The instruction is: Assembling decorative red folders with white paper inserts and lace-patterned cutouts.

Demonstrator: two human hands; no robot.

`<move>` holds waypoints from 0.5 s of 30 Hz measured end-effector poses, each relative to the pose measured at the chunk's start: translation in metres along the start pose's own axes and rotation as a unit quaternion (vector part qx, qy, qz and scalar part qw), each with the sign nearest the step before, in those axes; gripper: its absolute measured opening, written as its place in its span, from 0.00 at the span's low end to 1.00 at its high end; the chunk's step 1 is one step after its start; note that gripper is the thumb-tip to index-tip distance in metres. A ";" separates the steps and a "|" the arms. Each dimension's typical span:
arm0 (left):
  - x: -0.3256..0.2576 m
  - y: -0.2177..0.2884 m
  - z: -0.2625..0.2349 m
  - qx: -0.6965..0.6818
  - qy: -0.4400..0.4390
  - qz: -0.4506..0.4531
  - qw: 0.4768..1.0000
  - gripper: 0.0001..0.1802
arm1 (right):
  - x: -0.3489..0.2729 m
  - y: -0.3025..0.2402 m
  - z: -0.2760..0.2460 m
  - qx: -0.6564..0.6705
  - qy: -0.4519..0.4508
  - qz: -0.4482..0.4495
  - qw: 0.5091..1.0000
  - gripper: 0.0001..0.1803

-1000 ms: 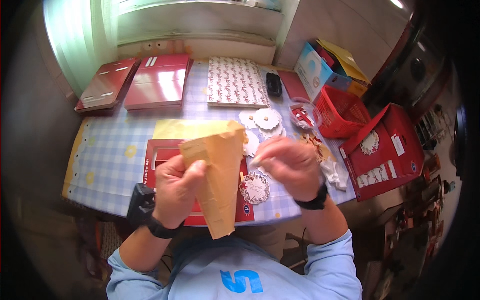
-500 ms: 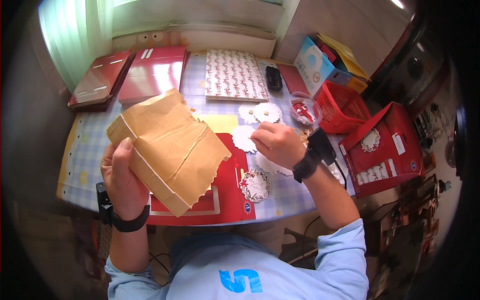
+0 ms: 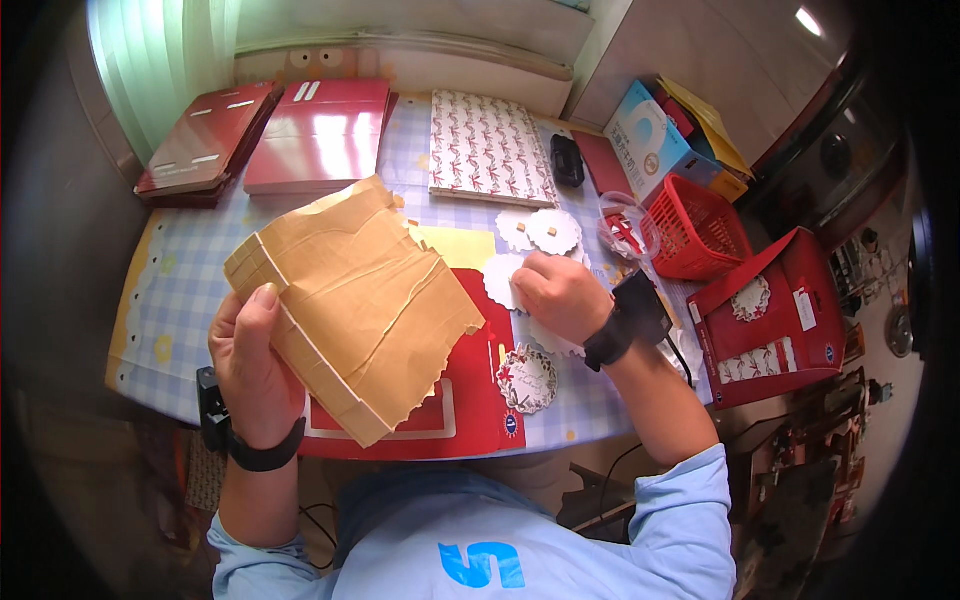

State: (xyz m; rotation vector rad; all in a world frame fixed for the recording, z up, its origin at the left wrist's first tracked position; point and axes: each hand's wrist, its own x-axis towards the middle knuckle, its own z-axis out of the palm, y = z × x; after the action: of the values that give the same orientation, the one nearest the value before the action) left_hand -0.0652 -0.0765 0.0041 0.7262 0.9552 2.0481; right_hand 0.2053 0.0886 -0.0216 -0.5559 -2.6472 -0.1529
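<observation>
My left hand (image 3: 255, 345) grips the lower left edge of a torn, creased sheet of brown paper (image 3: 355, 300), thumb on top, tilted up above the table. My right hand (image 3: 562, 295) is closed with its fingertips on a white scalloped paper tag (image 3: 498, 283); whatever they pinch is too small or hidden to make out. Just beyond lie more white scalloped tags (image 3: 560, 240), two with a small tan square on them. Nearer me a round wreath-printed tag (image 3: 528, 380) overlaps the edge of a flat red card sheet (image 3: 470, 410), partly covered by the brown paper.
At the back stand stacked red folders (image 3: 320, 130) and a patterned white-and-red stack (image 3: 490, 150). A black case (image 3: 567, 160), clear plastic tub (image 3: 628, 225), red basket (image 3: 695, 235) and blue box (image 3: 650, 140) line the right. A decorated red envelope folder (image 3: 770, 320) sits at the right edge.
The whole view has shifted slightly. My right fingertips have come down onto the white tag; my left hand still holds the brown paper.
</observation>
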 end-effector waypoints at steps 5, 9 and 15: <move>0.000 0.000 0.001 0.000 -0.001 -0.007 1.000 0.15 | 0.004 -0.010 -0.001 -0.067 -0.032 -0.021 0.997 0.04; -0.001 0.001 0.005 0.002 -0.008 -0.003 1.000 0.15 | 0.000 -0.012 -0.001 -0.070 -0.054 -0.015 0.996 0.01; -0.004 0.002 0.004 -0.001 -0.020 0.010 1.000 0.15 | -0.011 0.002 -0.017 0.207 -0.061 0.166 0.962 0.09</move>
State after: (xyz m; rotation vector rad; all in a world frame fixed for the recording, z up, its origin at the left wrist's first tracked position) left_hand -0.0609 -0.0794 0.0074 0.7752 0.9266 2.0451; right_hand 0.2214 0.0834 -0.0113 -0.8693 -2.5446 0.5384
